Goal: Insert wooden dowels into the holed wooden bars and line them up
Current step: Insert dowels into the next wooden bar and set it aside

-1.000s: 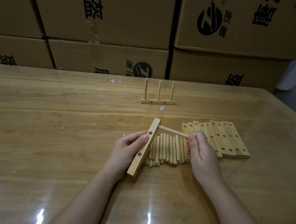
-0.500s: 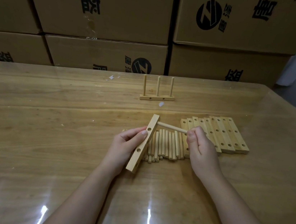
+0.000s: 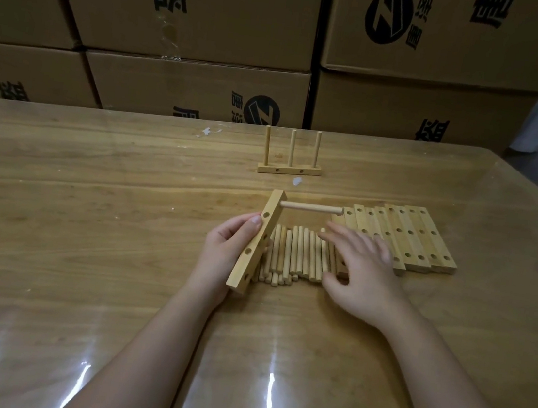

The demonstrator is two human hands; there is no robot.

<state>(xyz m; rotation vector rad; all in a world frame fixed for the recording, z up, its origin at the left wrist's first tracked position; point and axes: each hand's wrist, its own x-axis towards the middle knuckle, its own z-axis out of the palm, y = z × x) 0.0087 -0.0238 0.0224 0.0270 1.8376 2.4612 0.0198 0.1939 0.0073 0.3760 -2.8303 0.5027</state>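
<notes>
- Filling a bar with dowels, head view: left hand [image 3: 226,256] grips the held bar [image 3: 257,240] round its middle, and the bar is tilted on edge just above the table [image 3: 88,214]
- one inserted dowel [image 3: 311,207] sits in the top hole and sticks out sideways to the right; the other holes I can see look empty
- right hand [image 3: 364,278] holds nothing, fingers spread loosely over the loose dowels [image 3: 298,255] lying just beside the bar
- next move, my read: pinch one loose dowel, square it to the next empty hole, push it home
- held bar: pale wood, square section, round holes on two faces
- finished bar [image 3: 288,168] with three upright dowels stands further back; spare bars [image 3: 410,236] lie side by side on the right
</notes>
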